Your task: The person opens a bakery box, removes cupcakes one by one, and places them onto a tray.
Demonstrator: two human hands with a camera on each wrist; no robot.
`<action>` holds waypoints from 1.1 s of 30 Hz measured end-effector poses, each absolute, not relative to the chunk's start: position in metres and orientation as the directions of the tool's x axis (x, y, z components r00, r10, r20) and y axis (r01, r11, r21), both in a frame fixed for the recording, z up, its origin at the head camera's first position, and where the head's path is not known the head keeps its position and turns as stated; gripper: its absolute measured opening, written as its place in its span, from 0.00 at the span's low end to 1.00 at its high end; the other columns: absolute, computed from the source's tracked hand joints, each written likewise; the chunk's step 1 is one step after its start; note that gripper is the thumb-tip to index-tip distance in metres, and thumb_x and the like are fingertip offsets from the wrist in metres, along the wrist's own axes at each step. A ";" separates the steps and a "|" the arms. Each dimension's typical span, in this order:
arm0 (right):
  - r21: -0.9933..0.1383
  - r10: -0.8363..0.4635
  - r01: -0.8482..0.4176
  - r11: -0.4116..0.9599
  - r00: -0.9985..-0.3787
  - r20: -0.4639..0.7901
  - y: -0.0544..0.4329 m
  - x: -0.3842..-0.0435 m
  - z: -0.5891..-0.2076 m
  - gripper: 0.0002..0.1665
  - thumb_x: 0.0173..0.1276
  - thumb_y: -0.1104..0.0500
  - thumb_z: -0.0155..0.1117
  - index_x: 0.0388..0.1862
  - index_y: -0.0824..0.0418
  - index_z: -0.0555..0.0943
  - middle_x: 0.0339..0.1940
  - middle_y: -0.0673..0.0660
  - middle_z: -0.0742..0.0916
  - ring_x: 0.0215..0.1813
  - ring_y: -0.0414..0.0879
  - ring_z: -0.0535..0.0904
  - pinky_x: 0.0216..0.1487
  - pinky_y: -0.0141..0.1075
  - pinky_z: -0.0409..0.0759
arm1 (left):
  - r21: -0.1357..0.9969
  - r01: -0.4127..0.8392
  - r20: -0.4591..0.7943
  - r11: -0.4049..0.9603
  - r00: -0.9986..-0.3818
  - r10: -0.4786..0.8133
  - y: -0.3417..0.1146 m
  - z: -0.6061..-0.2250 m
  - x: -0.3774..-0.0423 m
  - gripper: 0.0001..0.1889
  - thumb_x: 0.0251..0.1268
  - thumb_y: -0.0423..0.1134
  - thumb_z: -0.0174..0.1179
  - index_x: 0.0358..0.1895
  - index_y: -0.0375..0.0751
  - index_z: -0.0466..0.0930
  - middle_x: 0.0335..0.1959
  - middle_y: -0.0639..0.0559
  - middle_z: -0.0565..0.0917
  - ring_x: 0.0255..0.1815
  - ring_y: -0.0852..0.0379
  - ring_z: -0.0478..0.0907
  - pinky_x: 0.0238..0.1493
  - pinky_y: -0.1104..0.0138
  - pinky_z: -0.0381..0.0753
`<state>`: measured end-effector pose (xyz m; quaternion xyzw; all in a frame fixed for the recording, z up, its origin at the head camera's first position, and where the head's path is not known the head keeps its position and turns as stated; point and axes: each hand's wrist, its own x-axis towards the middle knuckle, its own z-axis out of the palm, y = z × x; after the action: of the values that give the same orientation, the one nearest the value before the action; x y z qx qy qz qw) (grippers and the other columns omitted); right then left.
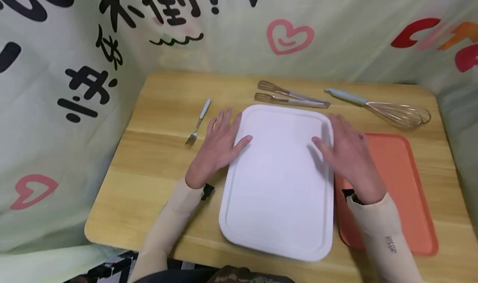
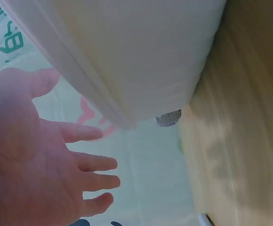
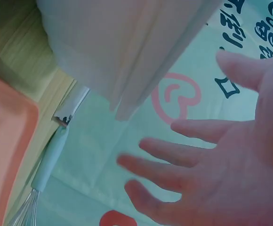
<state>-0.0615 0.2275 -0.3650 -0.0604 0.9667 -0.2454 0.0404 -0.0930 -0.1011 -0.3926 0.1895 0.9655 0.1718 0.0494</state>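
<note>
A white lidded box [image 1: 280, 183] stands in the middle of the table, its flat lid facing up. Beside the box's upper left edge is my left hand [image 1: 221, 144], fingers straight and spread, thumb over the rim; whether it touches cannot be told. My right hand [image 1: 347, 150] hovers by the upper right edge with straight fingers, its thumb above the lid. In the right wrist view a gap separates this hand [image 3: 212, 146] from the box's side [image 3: 99, 42]. Neither hand holds anything. What the box contains is hidden.
Left of the box lies a fork [image 1: 198, 123] with a pale blue handle. Behind it are metal tongs [image 1: 293, 98] and a whisk [image 1: 377, 106]. An orange tray [image 1: 396, 183] sits to the right, partly under my right forearm. A printed cloth [image 1: 231, 46] hangs behind the wooden table [image 1: 149, 167].
</note>
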 end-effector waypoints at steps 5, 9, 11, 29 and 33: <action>-0.471 -0.038 -0.042 0.881 -0.999 0.019 0.233 -0.048 -0.364 0.33 0.75 0.42 0.56 0.61 0.69 0.76 0.54 0.68 0.81 0.52 0.64 0.77 0.46 0.61 0.73 | 0.392 0.329 -0.011 0.859 -0.932 0.362 -0.108 -0.392 -0.084 0.36 0.75 0.65 0.42 0.73 0.41 0.66 0.68 0.37 0.70 0.66 0.41 0.70 0.62 0.47 0.69; -0.434 0.001 -0.014 0.901 -0.999 0.034 0.239 -0.036 -0.367 0.25 0.74 0.44 0.57 0.37 0.67 0.80 0.27 0.59 0.82 0.27 0.54 0.76 0.24 0.47 0.70 | 0.418 0.300 0.001 0.857 -0.944 0.330 -0.113 -0.395 -0.076 0.27 0.74 0.63 0.46 0.52 0.43 0.79 0.41 0.49 0.80 0.35 0.51 0.78 0.35 0.58 0.76; -0.416 -0.003 -0.023 0.909 -0.999 0.048 0.242 -0.030 -0.369 0.23 0.73 0.45 0.59 0.29 0.65 0.77 0.17 0.56 0.77 0.19 0.51 0.70 0.19 0.42 0.65 | 0.425 0.307 0.009 0.852 -0.942 0.335 -0.116 -0.398 -0.072 0.24 0.73 0.62 0.48 0.38 0.45 0.79 0.29 0.54 0.78 0.25 0.56 0.73 0.26 0.63 0.72; -0.388 -0.139 -0.047 0.921 -0.967 -0.215 0.237 -0.010 -0.380 0.30 0.78 0.44 0.45 0.16 0.56 0.63 0.13 0.51 0.63 0.18 0.46 0.58 0.20 0.38 0.55 | 0.390 0.287 -0.083 0.875 -0.935 0.344 -0.127 -0.402 -0.045 0.25 0.74 0.58 0.49 0.18 0.49 0.69 0.13 0.57 0.70 0.17 0.58 0.68 0.21 0.64 0.66; -0.386 -0.127 -0.041 0.921 -0.972 -0.198 0.235 -0.008 -0.379 0.28 0.77 0.49 0.44 0.15 0.56 0.61 0.13 0.50 0.62 0.19 0.45 0.56 0.20 0.37 0.54 | 0.373 0.316 -0.078 0.872 -0.926 0.369 -0.125 -0.402 -0.046 0.23 0.75 0.53 0.50 0.18 0.48 0.68 0.13 0.56 0.68 0.16 0.58 0.66 0.19 0.65 0.65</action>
<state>-0.0084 0.2353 -0.3794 -0.0432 0.9740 -0.1934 0.1101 -0.0455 -0.1249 -0.4017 0.1775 0.9648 0.1797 0.0735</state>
